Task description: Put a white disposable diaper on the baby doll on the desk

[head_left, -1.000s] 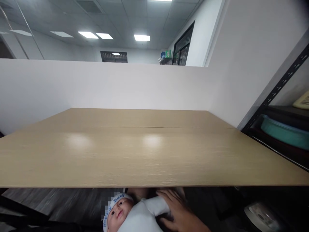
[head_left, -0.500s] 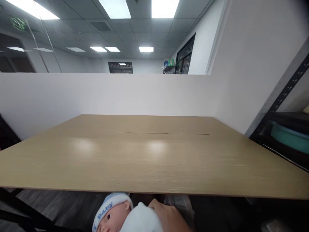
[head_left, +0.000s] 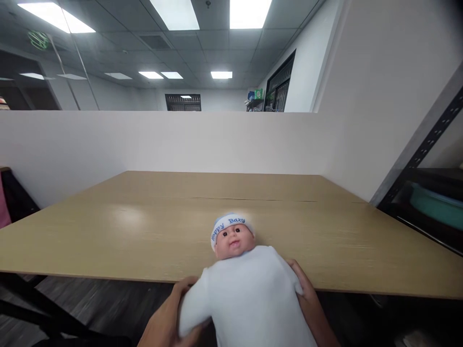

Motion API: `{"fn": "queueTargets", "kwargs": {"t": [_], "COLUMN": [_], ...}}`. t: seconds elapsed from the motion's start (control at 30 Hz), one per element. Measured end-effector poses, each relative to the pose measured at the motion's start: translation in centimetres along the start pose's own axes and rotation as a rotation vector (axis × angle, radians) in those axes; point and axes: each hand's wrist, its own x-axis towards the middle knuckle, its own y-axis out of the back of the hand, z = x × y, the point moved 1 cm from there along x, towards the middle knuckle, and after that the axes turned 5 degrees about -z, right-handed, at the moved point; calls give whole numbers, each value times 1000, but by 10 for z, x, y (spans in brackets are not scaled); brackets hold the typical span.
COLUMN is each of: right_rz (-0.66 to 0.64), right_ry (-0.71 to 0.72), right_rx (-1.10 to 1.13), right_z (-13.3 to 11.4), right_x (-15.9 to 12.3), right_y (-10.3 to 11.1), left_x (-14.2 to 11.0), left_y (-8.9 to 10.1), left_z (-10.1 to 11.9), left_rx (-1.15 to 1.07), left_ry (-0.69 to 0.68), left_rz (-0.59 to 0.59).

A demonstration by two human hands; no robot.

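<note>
A baby doll (head_left: pixel 249 284) in a white short-sleeved shirt and a white-and-blue cap (head_left: pixel 231 222) lettered "Happy Baby" lies face up, tilted, at the near table edge. Its head is over the tabletop, while the lower body drops out of view at the bottom. My left hand (head_left: pixel 168 313) is closed around the sleeve and arm on the doll's left-hand side as I see it. On the opposite side, my right hand (head_left: pixel 307 286) grips the other arm from outside, its fingers partly hidden behind the sleeve.
The wooden table (head_left: pixel 108 241) reaches back to a low white partition (head_left: pixel 217 140). At the right stands a metal-framed shelf with a teal bin (head_left: pixel 437 205). Dark metal legs (head_left: pixel 39 311) show under the table at left.
The doll has come up from below the table edge and moved right, turning from sideways to head-away. Both hands now show on its sides; before, one hand was visible.
</note>
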Motion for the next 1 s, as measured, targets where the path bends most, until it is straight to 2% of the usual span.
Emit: {"fn": "queueTargets", "kwargs": {"t": [0.1,0.23,0.4,0.53,0.63,0.8,1.0], "right_rz": [-79,-126,-165,-147,-142,-173,-202], "right_ry": [-41,-25,37,68,97,97,108], "right_rx": [-174,-552,-595,-568,-572,-585,-576], "right_z": [-9,-3,29,61,79,96,108], "right_x": [23,39,41,50,71,129,208], "right_y": [17,52,77,79,77,70,60], "left_x": [36,71,96,120,146,202,278], "left_y": [6,9,11,17,20,19,19], "left_z": [6,6,-7,-24,-40,-69,-101], "left_rx": [-31,-10,105,287,398,510,546], "left_ry": [31,32,12,-37,-77,-146,-185], "left_rz": [-126,-192,-191,-155,-117,-89,-41]}}
